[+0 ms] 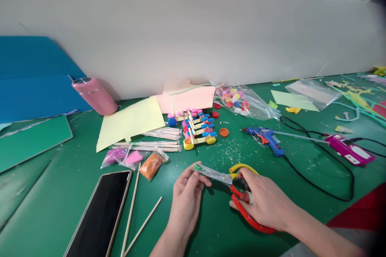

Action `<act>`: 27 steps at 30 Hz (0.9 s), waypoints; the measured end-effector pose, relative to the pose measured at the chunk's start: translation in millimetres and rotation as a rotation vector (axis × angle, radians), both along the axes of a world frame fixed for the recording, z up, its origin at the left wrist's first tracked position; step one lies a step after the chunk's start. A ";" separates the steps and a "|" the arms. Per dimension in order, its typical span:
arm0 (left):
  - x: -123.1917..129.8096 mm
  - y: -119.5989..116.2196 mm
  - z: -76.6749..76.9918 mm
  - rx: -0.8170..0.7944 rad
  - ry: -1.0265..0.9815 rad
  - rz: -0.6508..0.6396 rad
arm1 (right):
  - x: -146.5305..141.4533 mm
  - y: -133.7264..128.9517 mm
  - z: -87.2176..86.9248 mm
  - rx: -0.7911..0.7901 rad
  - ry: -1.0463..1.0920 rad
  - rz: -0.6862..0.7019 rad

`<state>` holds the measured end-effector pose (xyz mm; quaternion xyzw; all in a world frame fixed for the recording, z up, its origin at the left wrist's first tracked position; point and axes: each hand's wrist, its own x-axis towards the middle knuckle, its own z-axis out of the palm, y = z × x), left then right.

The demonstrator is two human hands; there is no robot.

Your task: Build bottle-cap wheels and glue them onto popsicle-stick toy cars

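Note:
My right hand [265, 198] is closed around the handles of a pair of scissors [215, 174], one handle red and the other yellow. The blades point left and their tips meet a small green piece [197, 167]. That piece is pinched between the thumb and fingers of my left hand [188, 188]; its exact shape is too small to make out. Beyond the hands stand several small models [196, 128] of pale wooden sticks with pink, blue and yellow ends. An orange bottle cap [224, 132] lies just right of them.
At right lie a blue glue gun [267, 136], its black cord and a magenta power strip [350, 150]. A phone [99, 213], wooden sticks [143, 225] and bagged clay [152, 165] sit left. Farther back are a pink bottle [95, 96], yellow sheet [131, 122] and bag of caps [241, 100].

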<state>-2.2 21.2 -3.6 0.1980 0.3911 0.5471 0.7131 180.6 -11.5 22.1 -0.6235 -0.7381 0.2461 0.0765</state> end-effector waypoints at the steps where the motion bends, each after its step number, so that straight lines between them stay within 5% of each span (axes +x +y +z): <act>1: 0.1 -0.2 0.5 -0.005 -0.009 -0.004 | 0.4 -0.1 0.7 0.002 0.002 -0.002; 27: -1.7 -1.6 2.9 -0.047 -0.165 -0.028 | 7.9 -1.7 -5.7 0.235 -0.063 -0.005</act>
